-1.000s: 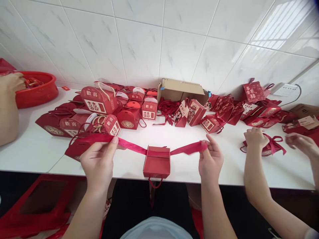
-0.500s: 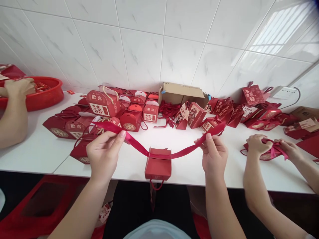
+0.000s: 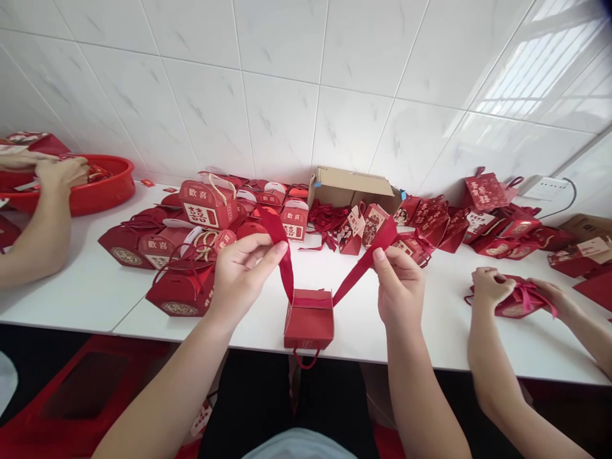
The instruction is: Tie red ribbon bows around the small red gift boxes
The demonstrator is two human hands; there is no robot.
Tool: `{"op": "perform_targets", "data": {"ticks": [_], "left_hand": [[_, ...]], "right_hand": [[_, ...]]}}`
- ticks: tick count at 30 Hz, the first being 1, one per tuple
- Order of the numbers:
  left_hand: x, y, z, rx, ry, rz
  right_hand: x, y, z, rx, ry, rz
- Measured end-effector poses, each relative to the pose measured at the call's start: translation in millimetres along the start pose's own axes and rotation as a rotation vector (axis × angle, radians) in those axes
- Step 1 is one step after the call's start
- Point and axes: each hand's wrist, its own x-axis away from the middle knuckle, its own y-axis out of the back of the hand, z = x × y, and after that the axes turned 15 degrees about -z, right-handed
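Head view: left hand (image 3: 239, 275), right hand (image 3: 400, 290) pinch ribbon (image 3: 287, 275) across small box (image 3: 308, 326); rope-handled carton (image 3: 208, 203) behind reads "歡喜", "囍".

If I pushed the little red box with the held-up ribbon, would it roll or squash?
The little red box probably won't roll: its sides look flat. It looks like folded card, so hard squeezing might dent it. It sits at the near edge of the white table, so a nudge that way might tip it off.

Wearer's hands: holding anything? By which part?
Yes, one red ribbon. The left hand and right hand each pinch one side, short of its free ends. The small red box at its middle isn't gripped.
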Motion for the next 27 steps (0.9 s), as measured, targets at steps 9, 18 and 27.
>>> {"op": "perform_targets", "data": {"ticks": [9,18,27], "left_hand": [[2.6,-4.2,9.9,-0.006,-0.011,0.049],[5.3,-8.1,2.0,0.028,0.057,0.031],[3.1,-16.4,-14.8,0.041,0.086,0.428]], "right_hand": [[-2.7,-2.0,1.3,-0.012,-0.003,0.04],[-3.1,-7.4,8.7,-0.114,-0.041,0.16],[-0.1,-17.4,7.7,0.023,-0.021,0.176]]}}
